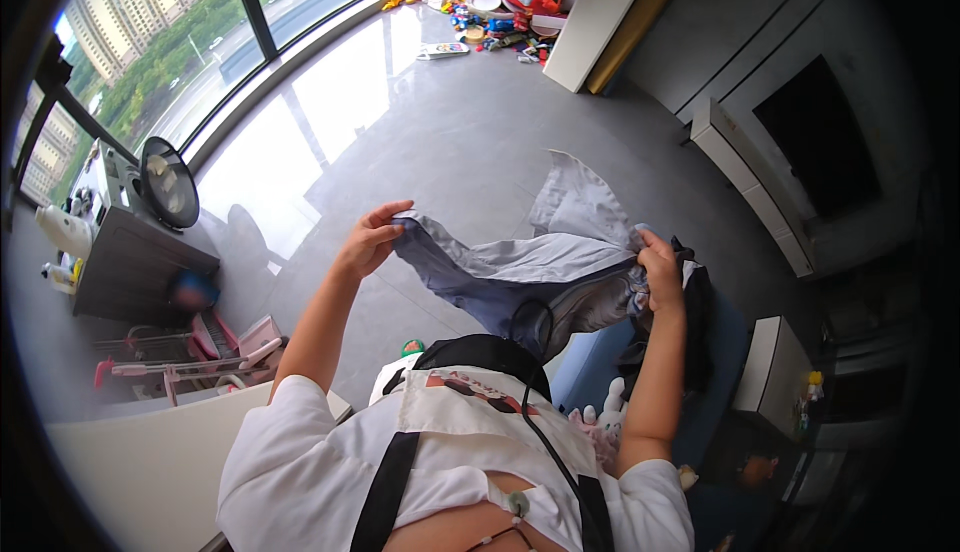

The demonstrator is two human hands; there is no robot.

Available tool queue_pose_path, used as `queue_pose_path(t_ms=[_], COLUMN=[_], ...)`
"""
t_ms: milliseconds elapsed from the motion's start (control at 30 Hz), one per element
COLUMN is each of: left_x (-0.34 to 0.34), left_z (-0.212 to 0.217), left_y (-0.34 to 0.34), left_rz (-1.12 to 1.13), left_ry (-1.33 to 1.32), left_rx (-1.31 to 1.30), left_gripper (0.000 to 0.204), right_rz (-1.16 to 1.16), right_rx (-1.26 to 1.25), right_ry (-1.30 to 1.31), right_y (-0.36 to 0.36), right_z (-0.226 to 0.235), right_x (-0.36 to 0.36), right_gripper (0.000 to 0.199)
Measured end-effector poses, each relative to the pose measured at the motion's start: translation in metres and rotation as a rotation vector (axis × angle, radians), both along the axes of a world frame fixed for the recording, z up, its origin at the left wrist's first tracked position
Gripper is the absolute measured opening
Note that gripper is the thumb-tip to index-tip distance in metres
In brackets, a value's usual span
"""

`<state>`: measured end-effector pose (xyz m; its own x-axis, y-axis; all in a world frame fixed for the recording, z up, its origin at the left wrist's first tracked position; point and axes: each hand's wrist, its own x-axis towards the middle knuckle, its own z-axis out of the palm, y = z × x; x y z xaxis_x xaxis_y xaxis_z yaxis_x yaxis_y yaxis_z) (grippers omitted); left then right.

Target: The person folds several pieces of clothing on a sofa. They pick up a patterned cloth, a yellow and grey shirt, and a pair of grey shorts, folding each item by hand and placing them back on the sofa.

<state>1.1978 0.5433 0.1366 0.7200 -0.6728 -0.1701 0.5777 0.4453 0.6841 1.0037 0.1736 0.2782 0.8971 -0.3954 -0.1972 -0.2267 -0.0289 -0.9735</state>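
A light grey-blue garment [500, 262] hangs stretched in the air in front of my body. My left hand [375, 239] pinches one end of it between thumb and fingers. At the other end, my right hand [658, 270] grips a gathered, bunched part. A loose flap of the cloth stands out away from me near the right hand, over the floor. Folds hide whether it is a shirt or trousers. A dark cord runs down in front of my apron and crosses the lower cloth.
A blue sofa [715, 362] with dark clothes and a white plush toy [607, 399] is at right. Toys [500, 22] lie heaped by the far window. At left stand a washing machine [120, 187] and a pink doll stroller [215, 352]. A low white cabinet [750, 182] lines the right wall.
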Motion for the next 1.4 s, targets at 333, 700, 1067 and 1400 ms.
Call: queue_pose_path(t_ms=[333,700,1067,1400], left_x=[-0.002,-0.009,0.0,0.019], left_z=[-0.005,0.053,0.077,0.098], left_y=[-0.001,-0.078,-0.079,0.003], left_rz=[-0.057,-0.111,-0.059,0.372], left_ry=[0.053,-0.452,-0.466,-0.644], left_rx=[0.057,0.2,0.167,0.3], left_gripper=[0.017,0.018,0.016,0.02], right_rz=[-0.061,0.251,0.426,0.25], right_rx=[0.083,0.154,-0.135,-1.028], right_ry=[0.04,0.08,0.143,0.522], right_y=[-0.004,0.005,0.013,-0.016], right_z=[-0.008,-0.003,-0.013,-0.125], right_x=[-0.001,0.031,0.055,0.062], right_gripper=[0.034,0.028,0.013,0.017])
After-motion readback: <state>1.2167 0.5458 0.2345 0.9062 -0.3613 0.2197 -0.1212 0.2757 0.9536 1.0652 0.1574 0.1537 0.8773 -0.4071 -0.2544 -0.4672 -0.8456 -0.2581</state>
